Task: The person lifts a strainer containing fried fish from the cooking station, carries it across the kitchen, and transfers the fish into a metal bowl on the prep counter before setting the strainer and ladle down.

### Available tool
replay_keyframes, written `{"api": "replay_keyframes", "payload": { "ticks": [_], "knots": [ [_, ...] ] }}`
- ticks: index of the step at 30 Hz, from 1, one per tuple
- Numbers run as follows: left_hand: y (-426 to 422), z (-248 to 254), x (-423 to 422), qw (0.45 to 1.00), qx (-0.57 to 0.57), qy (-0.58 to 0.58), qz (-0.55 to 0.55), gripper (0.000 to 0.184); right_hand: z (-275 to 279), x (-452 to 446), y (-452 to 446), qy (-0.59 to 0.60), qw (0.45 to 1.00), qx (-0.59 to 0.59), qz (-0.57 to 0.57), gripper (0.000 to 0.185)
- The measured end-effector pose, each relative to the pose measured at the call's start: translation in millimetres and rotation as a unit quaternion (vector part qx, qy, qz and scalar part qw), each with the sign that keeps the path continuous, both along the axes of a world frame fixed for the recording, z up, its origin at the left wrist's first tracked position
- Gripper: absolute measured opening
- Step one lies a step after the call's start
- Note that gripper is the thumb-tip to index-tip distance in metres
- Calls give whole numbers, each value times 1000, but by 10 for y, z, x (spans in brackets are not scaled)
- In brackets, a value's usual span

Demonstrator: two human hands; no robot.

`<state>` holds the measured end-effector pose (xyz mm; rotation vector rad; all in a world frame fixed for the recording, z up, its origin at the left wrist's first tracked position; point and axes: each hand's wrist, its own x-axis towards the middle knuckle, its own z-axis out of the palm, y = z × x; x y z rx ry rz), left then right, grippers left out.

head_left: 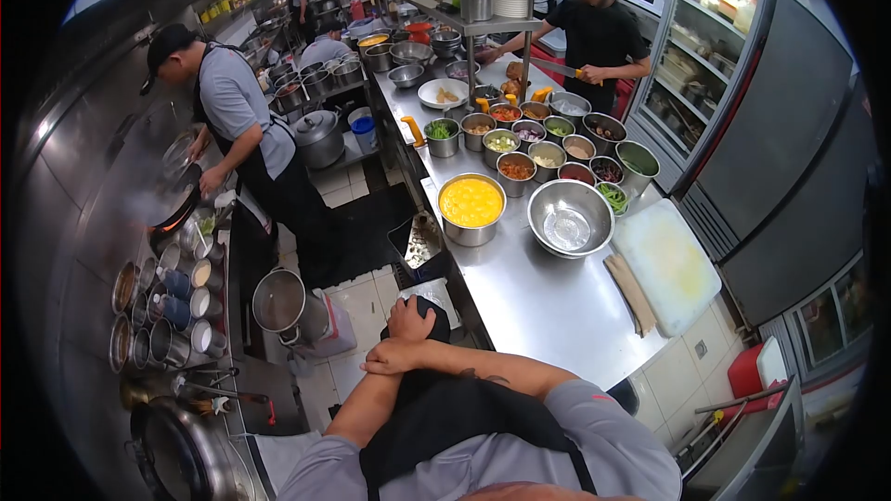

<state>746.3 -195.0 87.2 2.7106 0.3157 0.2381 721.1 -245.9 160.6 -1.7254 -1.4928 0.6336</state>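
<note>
My left hand (410, 321) rests over my black-clothed knee (440, 323), its fingers loosely spread and holding nothing. Across my left wrist lies my right hand (390, 355), its fingers wrapped round it. Both forearms cross in front of my black apron (464, 441). Nearest on the steel counter (534, 301) are a pot of yellow liquid, like beaten egg (471, 202), and a shiny metal bowl (571, 218). A white cutting board (666, 264) lies to the right, beside a folded brown cloth (631, 294).
Several metal tubs of chopped ingredients (517, 167) stand farther along the counter. A person at left holds a smoking pan (181, 204); a person across the counter holds a knife (557, 68). Near my left stands a large pot (279, 301); a bin (419, 241) is under the counter edge.
</note>
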Motion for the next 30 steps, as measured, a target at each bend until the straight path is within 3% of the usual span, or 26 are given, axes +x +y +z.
{"api": "replay_keyframes", "payload": {
  "ticks": [11, 14, 30],
  "knots": [
    [-64, 70, 60, 999, 15, 31, 10, 60, 110, 54, -80, 13, 1000, 6, -19, 46],
    [-24, -70, 64, 999, 10, -32, -11, 59, 18, 36, -54, 4, 1000, 12, -12, 46],
    [-41, 57, 56, 1000, -1, 25, -1, 57, -23, 41, -18, -18, 1000, -7, -9, 52]
  ]
}}
